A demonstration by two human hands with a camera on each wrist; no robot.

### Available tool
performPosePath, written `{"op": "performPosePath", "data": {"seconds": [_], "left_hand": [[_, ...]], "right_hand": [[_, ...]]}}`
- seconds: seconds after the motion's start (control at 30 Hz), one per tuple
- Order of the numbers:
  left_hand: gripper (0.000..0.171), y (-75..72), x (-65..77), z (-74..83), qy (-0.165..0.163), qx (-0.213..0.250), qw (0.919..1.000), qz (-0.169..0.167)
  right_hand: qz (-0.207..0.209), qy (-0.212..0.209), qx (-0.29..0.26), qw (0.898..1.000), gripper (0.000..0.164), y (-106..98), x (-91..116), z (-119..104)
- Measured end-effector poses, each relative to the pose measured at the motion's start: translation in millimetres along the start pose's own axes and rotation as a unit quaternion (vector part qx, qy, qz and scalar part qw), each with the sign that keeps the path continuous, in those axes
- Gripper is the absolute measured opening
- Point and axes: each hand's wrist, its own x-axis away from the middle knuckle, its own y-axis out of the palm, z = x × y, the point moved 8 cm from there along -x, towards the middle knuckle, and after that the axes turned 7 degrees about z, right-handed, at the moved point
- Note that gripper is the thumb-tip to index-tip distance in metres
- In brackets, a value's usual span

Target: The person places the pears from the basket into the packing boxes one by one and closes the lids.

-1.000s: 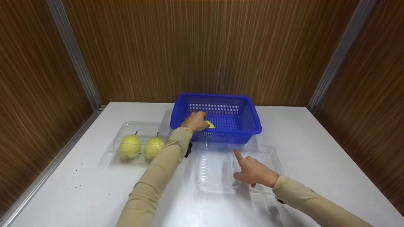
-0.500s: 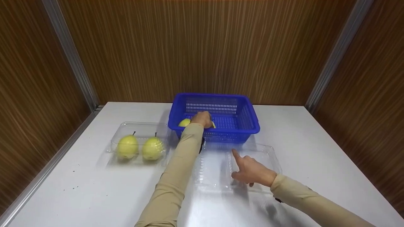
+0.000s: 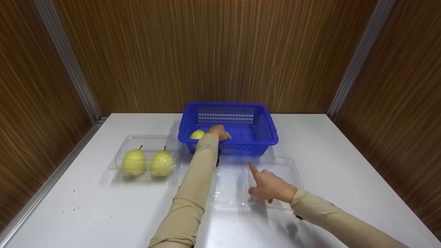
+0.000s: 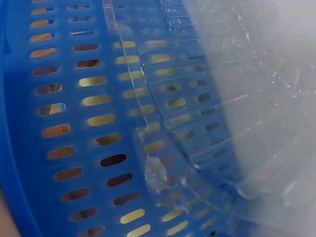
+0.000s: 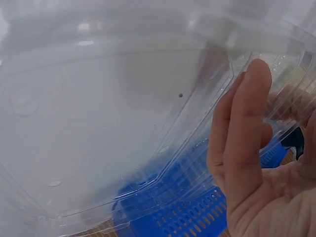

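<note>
In the head view my left hand (image 3: 217, 132) reaches into the blue slotted basket (image 3: 268, 141), fingers curled down over a yellow-green pear (image 3: 228, 135) that is partly hidden. Another pear (image 3: 197, 134) lies left of the hand inside the basket. The left wrist view shows the slotted basket wall (image 4: 29, 118), with yellow patches behind it and clear plastic in front. My right hand (image 3: 272, 186) is over a clear plastic clamshell container (image 3: 229, 198), index finger and thumb extended. In the right wrist view its fingers (image 5: 247, 123) overlap the clear plastic wall.
To the left, another clear container (image 3: 119, 155) holds two stemmed pears (image 3: 133, 162). Small dark specks lie on the white table (image 3: 113, 220). Wood-grain panels (image 3: 220, 51) close in the back and both sides.
My left hand has moved right within the basket and down over the pear, uncovering the other pear on its left. The right hand keeps its pose; the head view has shifted slightly.
</note>
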Motion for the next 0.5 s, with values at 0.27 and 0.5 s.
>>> {"op": "performPosePath", "data": {"seconds": [0.27, 0.5], "left_hand": [[0.074, -5.5, -10.9, 10.4, 0.052, 0.052, 0.9943, 0.077], [0.071, -24.6, 2.8, 10.6, 0.094, 0.154, 0.9698, 0.164]], "right_hand": [[0.005, 0.016, 0.020, 1.000, 0.092, -4, 2, 5], [0.007, 0.024, 0.010, 1.000, 0.092, -3, 4, 7]]}}
